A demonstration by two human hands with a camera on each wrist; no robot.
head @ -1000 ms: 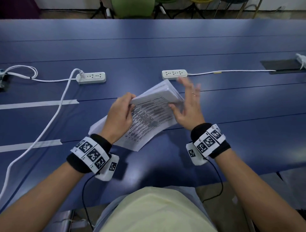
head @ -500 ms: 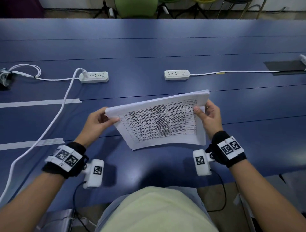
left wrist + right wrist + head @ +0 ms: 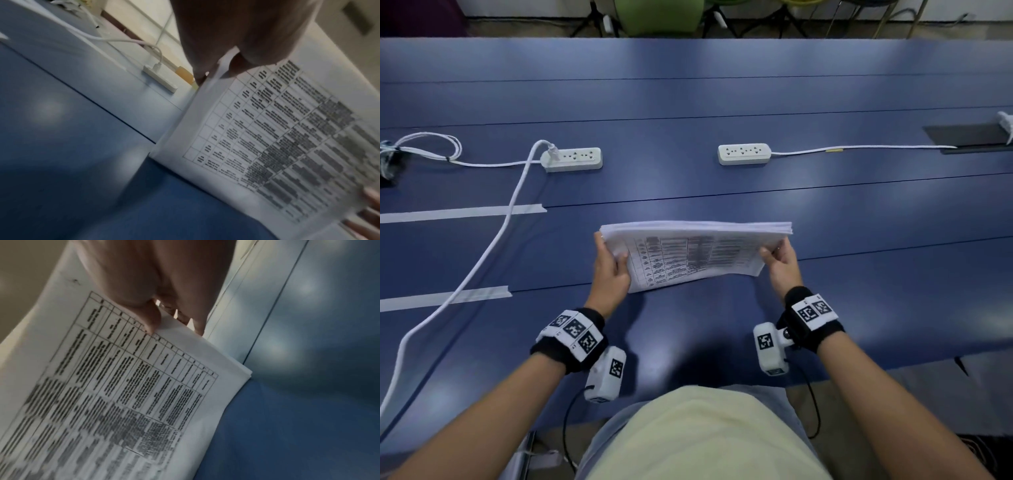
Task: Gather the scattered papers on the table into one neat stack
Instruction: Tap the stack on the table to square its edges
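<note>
A stack of white papers [image 3: 695, 255] printed with a table is held upright on its long edge over the blue table [image 3: 688, 102], tilted back toward me. My left hand [image 3: 608, 262] grips the stack's left end, thumb on the printed face. At the right end my right hand [image 3: 779, 255] pinches the sheets with thumb in front and fingers behind. The left wrist view shows the papers [image 3: 277, 146] under my left hand [image 3: 236, 65]. The right wrist view shows my right hand [image 3: 162, 321] pinching the papers [image 3: 123, 394]. The sheets' top edges look nearly even.
Two white power strips [image 3: 571, 159] [image 3: 744, 154] lie farther back with cables; one white cable [image 3: 482, 260] trails toward the front left. Strips of pale tape [image 3: 462, 214] mark the left side. A dark mat [image 3: 969, 138] sits at the far right. Chairs stand beyond the table.
The papers went from a skewed pile under both hands to a squared stack held by its two ends, then tipped more upright and lower toward the table.
</note>
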